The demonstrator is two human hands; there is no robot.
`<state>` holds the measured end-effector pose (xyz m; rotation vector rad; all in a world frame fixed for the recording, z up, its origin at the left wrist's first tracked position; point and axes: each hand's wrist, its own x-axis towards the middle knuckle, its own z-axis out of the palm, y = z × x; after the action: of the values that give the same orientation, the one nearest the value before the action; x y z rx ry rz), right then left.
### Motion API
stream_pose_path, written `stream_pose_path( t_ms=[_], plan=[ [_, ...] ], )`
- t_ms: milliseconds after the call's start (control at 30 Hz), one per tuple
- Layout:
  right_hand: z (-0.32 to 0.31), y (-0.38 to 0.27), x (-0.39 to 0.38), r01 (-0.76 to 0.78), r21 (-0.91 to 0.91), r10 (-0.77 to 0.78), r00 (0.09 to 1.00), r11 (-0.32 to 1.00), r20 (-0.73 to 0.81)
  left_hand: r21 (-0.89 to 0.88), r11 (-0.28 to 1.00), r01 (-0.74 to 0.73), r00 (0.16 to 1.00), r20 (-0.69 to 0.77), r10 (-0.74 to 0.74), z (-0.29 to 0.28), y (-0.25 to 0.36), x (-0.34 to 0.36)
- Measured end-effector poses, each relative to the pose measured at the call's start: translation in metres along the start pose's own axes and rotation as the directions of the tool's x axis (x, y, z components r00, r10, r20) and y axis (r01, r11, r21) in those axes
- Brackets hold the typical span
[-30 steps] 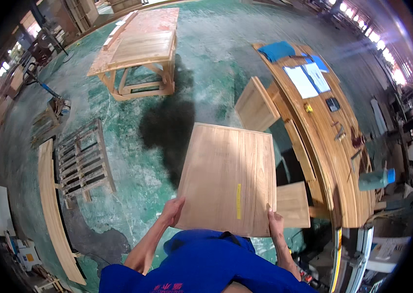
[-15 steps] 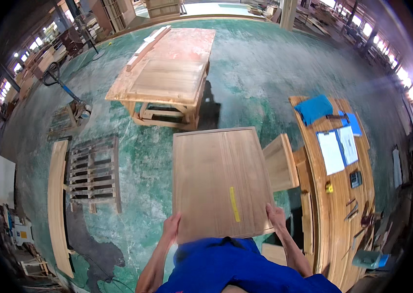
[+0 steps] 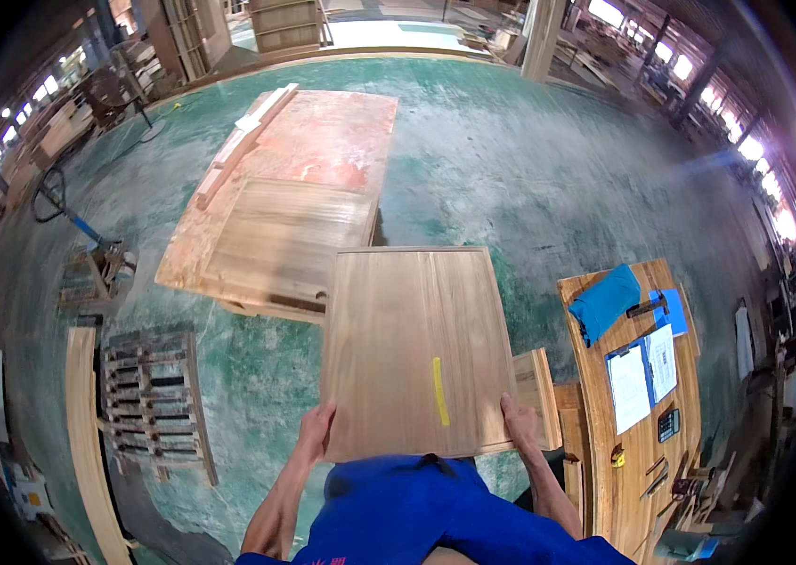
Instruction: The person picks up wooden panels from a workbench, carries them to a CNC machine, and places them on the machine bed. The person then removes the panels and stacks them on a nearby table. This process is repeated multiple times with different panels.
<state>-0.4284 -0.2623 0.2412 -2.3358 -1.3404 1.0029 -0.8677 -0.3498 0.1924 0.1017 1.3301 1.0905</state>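
Your head-worn fisheye looks down and forward from above your hands (image 3: pixel 317 431), which sit near, low in view; the floor (image 3: pixel 483 160) stretches well beyond them.

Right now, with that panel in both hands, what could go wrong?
The panel might dip at its far end, since the left hand and right hand grip its sides only toward the near end. Its far left corner could knock the table; the gap is unclear. Its right edge might catch the board behind it.
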Motion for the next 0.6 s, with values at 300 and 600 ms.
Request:
stream_pose_path(
  t_ms=[300,600],
  plan=[
    [0.007,-0.087,0.204,0.027,0.213,-0.029,1.000,0.977,0.009,0.034,0.998,-0.055,0.994,0.092,0.051,0.099,0.103,0.209],
    [-0.044,-0.265,0.458,0.160,-0.005,-0.158,0.981,0.987,0.113,-0.098,0.995,-0.015,0.991,-0.132,0.002,0.238,0.202,0.336]
  ],
)
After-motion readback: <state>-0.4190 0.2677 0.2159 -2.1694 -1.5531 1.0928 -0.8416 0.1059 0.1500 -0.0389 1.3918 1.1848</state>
